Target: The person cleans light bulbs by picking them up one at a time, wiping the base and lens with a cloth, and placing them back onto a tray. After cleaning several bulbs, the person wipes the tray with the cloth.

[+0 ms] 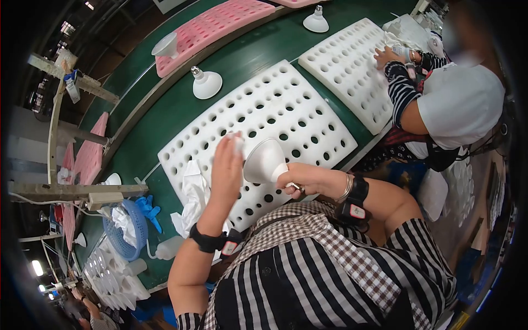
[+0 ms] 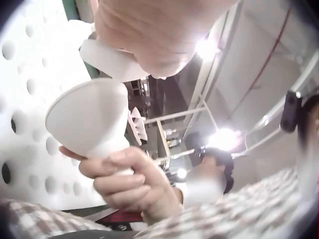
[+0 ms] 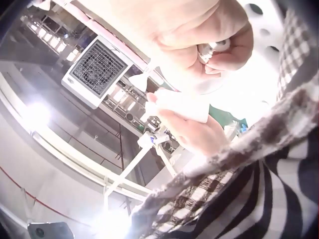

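Note:
My right hand [image 1: 302, 179] grips a white cone-shaped reflector bulb [image 1: 265, 160] by its narrow end. The metal screw base [image 3: 207, 52] pokes out between the curled fingers in the right wrist view. The bulb's wide face is turned toward my left hand [image 1: 224, 170], raised just beside it. Between the left thumb and fingers is a folded white cloth [image 2: 113, 60], close to the bulb's rim in the left wrist view. Beneath both hands lies a white foam tray [image 1: 264, 118] with rows of round holes.
Crumpled white cloth [image 1: 193, 190] lies on the tray's left edge. Other bulbs [image 1: 207, 84] stand on the green bench. Pink foam trays [image 1: 220, 27] line the back. A blue basket [image 1: 125, 234] and a squeeze bottle [image 1: 168, 248] sit left. Another person [image 1: 456, 104] works at right.

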{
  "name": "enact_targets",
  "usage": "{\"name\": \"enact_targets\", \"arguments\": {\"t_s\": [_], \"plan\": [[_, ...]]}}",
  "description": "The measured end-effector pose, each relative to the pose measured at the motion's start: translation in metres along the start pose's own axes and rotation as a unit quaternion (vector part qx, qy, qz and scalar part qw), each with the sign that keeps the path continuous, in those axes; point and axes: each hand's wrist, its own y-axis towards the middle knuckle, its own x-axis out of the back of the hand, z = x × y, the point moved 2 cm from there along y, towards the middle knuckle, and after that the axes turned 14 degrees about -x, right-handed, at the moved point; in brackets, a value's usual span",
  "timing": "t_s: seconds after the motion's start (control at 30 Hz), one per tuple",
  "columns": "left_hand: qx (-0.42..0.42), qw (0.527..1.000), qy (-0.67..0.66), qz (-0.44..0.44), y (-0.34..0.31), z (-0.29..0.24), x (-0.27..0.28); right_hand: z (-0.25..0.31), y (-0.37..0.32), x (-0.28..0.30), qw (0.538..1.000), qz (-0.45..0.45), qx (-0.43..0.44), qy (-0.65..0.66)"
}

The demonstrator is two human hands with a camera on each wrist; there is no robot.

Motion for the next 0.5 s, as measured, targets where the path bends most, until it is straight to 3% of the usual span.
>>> {"name": "enact_targets", "arguments": {"t_s": [0.07, 0.2, 0.27, 0.3, 0.37, 0.4, 0.47, 0.5], "plan": [[-0.148, 0.981, 0.092, 0.089, 0.006, -0.024, -0.006, 0.002, 0.008, -0.005, 1.0, -0.004, 0.006, 0.002], [-0.195, 0.947, 0.179, 0.183, -0.003, -0.009, -0.024, 0.001, 0.015, 0.0, 0.998, -0.021, -0.035, 0.038], [0.021, 0.981, 0.101, 0.162, -0.003, 0.035, -0.021, -0.001, 0.02, 0.004, 0.998, -0.011, -0.046, 0.052], [0.019, 0.981, 0.1, 0.163, -0.011, 0.052, -0.021, 0.001, 0.012, -0.001, 0.999, -0.027, -0.039, 0.027], [0.176, 0.984, -0.028, -0.011, -0.016, 0.071, -0.009, 0.0, 0.011, 0.001, 0.998, -0.028, -0.035, 0.047], [0.173, 0.984, -0.028, -0.008, -0.013, 0.065, -0.007, 0.0, 0.012, 0.001, 0.997, -0.024, -0.033, 0.07], [0.023, 0.997, 0.075, -0.029, -0.009, 0.032, -0.002, 0.001, 0.015, 0.0, 0.997, -0.025, -0.032, 0.062], [-0.089, 0.991, 0.102, 0.019, -0.006, 0.015, -0.006, 0.0, 0.016, -0.001, 0.998, -0.026, -0.032, 0.05]]}}
